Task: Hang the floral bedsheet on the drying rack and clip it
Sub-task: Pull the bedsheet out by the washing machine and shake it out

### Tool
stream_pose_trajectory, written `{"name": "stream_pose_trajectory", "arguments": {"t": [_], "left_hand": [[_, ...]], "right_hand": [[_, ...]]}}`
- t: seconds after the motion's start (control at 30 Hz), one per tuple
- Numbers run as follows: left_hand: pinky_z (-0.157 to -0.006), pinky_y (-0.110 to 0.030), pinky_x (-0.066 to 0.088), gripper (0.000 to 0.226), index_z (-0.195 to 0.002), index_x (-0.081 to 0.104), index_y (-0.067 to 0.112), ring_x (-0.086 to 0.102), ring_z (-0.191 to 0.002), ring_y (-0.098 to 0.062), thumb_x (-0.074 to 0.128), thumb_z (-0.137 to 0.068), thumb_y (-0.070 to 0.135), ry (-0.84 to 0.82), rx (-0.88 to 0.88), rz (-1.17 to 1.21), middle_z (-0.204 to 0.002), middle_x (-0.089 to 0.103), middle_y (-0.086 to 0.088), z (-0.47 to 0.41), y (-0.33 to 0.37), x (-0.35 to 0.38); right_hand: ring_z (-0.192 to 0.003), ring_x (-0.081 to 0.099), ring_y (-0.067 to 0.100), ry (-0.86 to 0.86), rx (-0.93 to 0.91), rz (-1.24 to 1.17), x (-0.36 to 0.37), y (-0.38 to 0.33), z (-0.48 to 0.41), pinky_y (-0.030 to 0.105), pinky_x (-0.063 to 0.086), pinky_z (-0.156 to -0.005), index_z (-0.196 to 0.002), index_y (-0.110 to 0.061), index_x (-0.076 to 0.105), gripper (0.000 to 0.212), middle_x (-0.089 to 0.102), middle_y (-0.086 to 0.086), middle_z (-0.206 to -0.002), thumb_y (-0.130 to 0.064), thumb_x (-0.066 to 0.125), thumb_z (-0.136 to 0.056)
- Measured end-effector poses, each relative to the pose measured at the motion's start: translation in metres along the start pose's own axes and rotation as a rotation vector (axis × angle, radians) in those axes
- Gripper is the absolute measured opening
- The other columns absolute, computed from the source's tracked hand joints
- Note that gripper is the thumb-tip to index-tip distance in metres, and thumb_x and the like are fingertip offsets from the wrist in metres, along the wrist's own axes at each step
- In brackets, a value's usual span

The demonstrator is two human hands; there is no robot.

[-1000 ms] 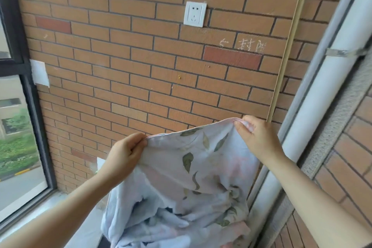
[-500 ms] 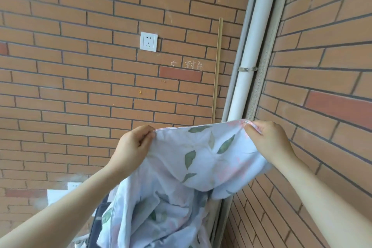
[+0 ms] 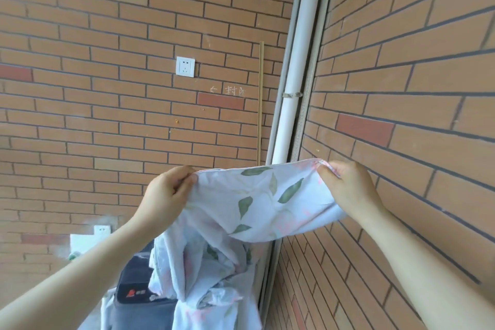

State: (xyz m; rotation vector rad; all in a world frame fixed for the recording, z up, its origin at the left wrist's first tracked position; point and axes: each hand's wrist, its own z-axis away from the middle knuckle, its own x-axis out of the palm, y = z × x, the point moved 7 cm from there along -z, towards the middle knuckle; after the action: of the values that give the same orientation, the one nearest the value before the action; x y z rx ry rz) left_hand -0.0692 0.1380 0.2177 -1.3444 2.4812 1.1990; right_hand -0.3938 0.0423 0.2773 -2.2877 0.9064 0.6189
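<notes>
While the curled fingers (image 3: 184,182) of the left hand (image 3: 168,195) and right hand (image 3: 348,187) pinch its top hem, the floral bedsheet (image 3: 262,203) stretches between them, its bulk hanging toward six o'clock beside a dark box (image 3: 134,281).

You have soft, even daylight here, bright enough everywhere; from which side it comes I cannot tell. The brick wall (image 3: 107,88) in front of you is lit flat, with only faint shading. The white pipe (image 3: 302,61) is the brightest thing, yet it keeps its edges. In the folds of the floral bedsheet (image 3: 257,201) the shadows are pale and soft, deeper only low down where the cloth bunches. Focus is good in the middle: the wall socket (image 3: 185,66) is crisp. Toward the edges the wide lens bends the picture: the mortar lines of the side wall (image 3: 415,88) fan out, and your left forearm (image 3: 80,276) looks soft and stretched. A hazy patch (image 3: 101,220) lies low on the left.
</notes>
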Motion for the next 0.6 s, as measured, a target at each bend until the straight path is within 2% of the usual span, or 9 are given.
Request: {"name": "stream_pose_trajectory", "arguments": {"t": [0.07, 0.13, 0.23, 0.37, 0.47, 0.6], "left_hand": [[-0.049, -0.020, 0.030, 0.019, -0.073, 0.057, 0.014, 0.037, -0.053, -0.010, 0.053, -0.090, 0.020, -0.010, 0.014, 0.008, -0.056, 0.046, -0.001, 0.013, 0.021, -0.012], [-0.051, -0.020, 0.033, 0.019, -0.072, 0.058, 0.019, 0.040, -0.052, -0.008, 0.050, -0.089, 0.023, 0.003, 0.036, 0.018, -0.055, 0.048, 0.007, 0.011, 0.048, -0.030], [-0.051, -0.018, 0.032, 0.020, -0.076, 0.061, 0.016, 0.042, -0.051, -0.005, 0.052, -0.093, 0.015, 0.068, 0.077, 0.028, -0.052, 0.049, 0.010, -0.001, 0.097, -0.066], [-0.052, -0.023, 0.032, 0.019, -0.078, 0.061, 0.009, 0.039, -0.056, -0.016, 0.051, -0.093, 0.013, 0.169, 0.153, 0.042, -0.056, 0.045, 0.003, -0.028, 0.157, -0.120], [-0.056, -0.028, 0.034, 0.020, -0.082, 0.063, 0.003, 0.043, -0.062, -0.025, 0.052, -0.093, 0.015, 0.224, 0.196, 0.022, -0.060, 0.049, -0.007, -0.059, 0.195, -0.158], [-0.052, -0.025, 0.030, 0.029, -0.063, 0.049, 0.009, 0.038, -0.056, -0.019, 0.052, -0.092, 0.014, 0.272, 0.235, -0.010, -0.054, 0.041, -0.001, -0.082, 0.226, -0.196]], "right_hand": [[-0.054, 0.024, 0.019, 0.014, 0.018, -0.033, -0.023, -0.009, 0.012, 0.034, 0.018, -0.054, -0.058, -0.010, 0.031, 0.044, 0.021, 0.001, -0.057, -0.025, 0.054, -0.092], [-0.054, 0.022, 0.018, 0.059, 0.026, -0.063, -0.052, -0.026, 0.014, 0.033, 0.017, -0.054, -0.058, -0.018, 0.026, 0.044, 0.019, -0.002, -0.056, -0.023, 0.054, -0.092], [-0.055, 0.021, 0.018, 0.145, 0.032, -0.116, -0.100, -0.057, 0.005, 0.034, 0.016, -0.054, -0.059, -0.019, 0.025, 0.045, 0.020, 0.000, -0.057, -0.024, 0.052, -0.094], [-0.058, 0.022, 0.019, 0.283, 0.061, -0.283, -0.157, -0.104, -0.016, 0.034, 0.016, -0.055, -0.059, -0.019, 0.026, 0.044, 0.022, 0.001, -0.057, -0.021, 0.051, -0.095], [-0.058, 0.026, 0.021, 0.378, 0.061, -0.307, -0.191, -0.141, -0.037, 0.036, 0.019, -0.052, -0.057, -0.015, 0.030, 0.041, 0.027, 0.002, -0.054, -0.020, 0.047, -0.094], [-0.061, 0.036, 0.025, 0.404, 0.031, -0.256, -0.216, -0.172, -0.055, 0.035, 0.024, -0.052, -0.056, -0.013, 0.034, 0.040, 0.038, 0.005, -0.054, -0.025, 0.044, -0.092]]}}
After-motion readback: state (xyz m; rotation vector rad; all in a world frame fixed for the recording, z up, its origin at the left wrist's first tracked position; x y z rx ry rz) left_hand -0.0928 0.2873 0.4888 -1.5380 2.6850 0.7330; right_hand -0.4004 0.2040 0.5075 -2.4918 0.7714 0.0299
